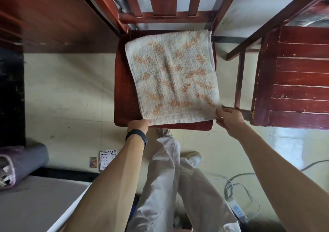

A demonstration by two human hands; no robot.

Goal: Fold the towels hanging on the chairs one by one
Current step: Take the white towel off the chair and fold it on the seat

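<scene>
Both hands hold the near corners of a towel on a chair.
Head view: the left hand (138, 124) grips the towel (172, 75) at its near left corner, fingertips hidden. The right hand (229, 119) pinches the near right corner. The towel lies flat on the chair seat (122, 89); a second chair (293, 78) stands close right.

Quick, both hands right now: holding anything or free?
Left hand: grips the towel at its near left corner.
Right hand: pinches the towel at its near right corner.
</scene>
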